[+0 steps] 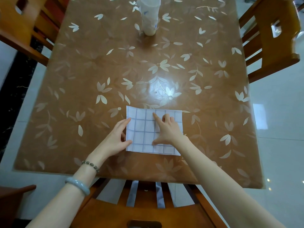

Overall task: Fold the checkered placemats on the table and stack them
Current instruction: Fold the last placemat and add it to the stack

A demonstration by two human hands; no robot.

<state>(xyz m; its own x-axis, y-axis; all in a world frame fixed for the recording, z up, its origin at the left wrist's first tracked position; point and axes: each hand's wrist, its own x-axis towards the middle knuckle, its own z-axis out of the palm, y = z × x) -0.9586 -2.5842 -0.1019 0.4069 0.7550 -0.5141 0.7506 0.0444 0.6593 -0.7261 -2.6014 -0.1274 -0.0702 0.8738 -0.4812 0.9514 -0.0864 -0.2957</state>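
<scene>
A white checkered placemat (pixel 141 127) with thin blue lines lies folded into a rectangle near the table's front edge. My left hand (pixel 117 137) holds its left edge, with the thumb on top of the cloth and the fingers along the side. My right hand (pixel 166 129) rests on the middle of the placemat; the index finger is stretched forward, the thumb is spread flat on the cloth and the other fingers are bent. The right hand covers part of the mat. I cannot tell how many layers lie under it.
The table (pixel 98 71) has a brown cover with pale flowers. A tall white plastic-wrapped roll (pixel 150 17) stands at the far middle. Wooden chairs stand at the left (pixel 24 22), right (pixel 269 46) and front (pixel 141 209).
</scene>
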